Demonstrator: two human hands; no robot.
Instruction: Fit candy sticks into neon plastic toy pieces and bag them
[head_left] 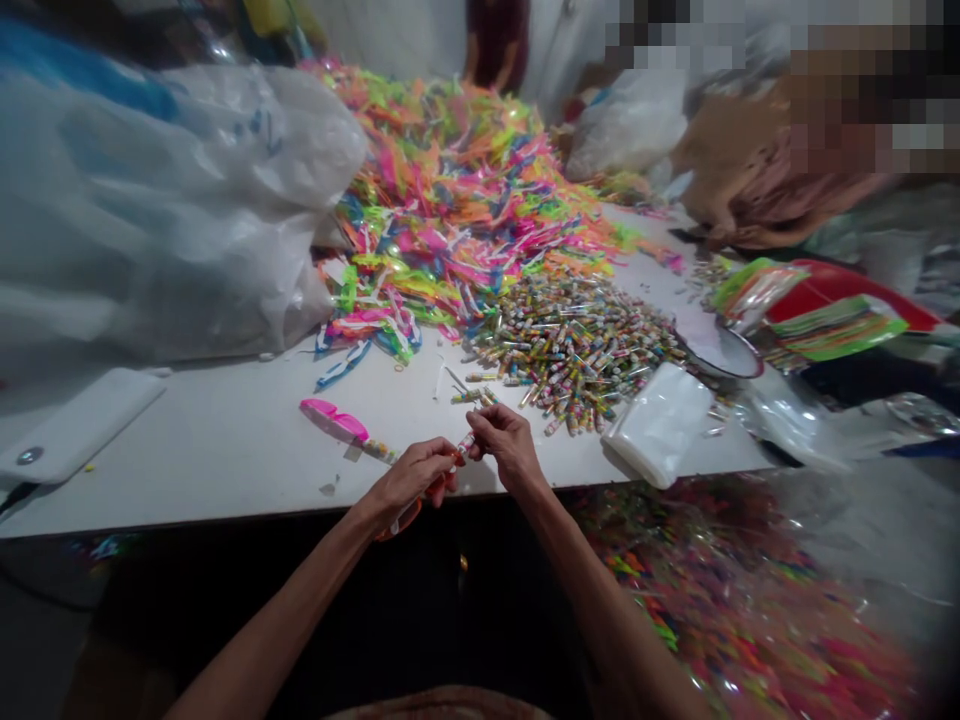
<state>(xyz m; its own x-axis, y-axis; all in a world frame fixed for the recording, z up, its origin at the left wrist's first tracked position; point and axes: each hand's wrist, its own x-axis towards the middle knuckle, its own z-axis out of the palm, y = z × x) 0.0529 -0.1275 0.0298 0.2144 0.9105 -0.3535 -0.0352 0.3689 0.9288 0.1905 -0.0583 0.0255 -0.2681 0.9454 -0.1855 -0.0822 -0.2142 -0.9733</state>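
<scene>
At the table's front edge, my left hand [416, 475] is closed around an orange plastic piece [407, 518], part of which hangs below the fingers. A small printed tube [466, 444] sticks out between the two hands at the orange piece's upper end. The fingertips of my right hand [504, 437] pinch together at that tube. Left of the hands lies a pink plastic piece [335, 417] with a small tube of coloured bits [377, 450] at its end. A large heap of similar small tubes [585, 345] spreads just beyond my right hand.
Bright plastic pieces [450, 200] are piled at the back of the white table [247, 440]. A big filled plastic bag [187, 200] stands left, above a white power bank [82, 420]. Clear bags [664, 425] lie right. Another person [795, 190] sits far right; a further person [499, 45] stands behind.
</scene>
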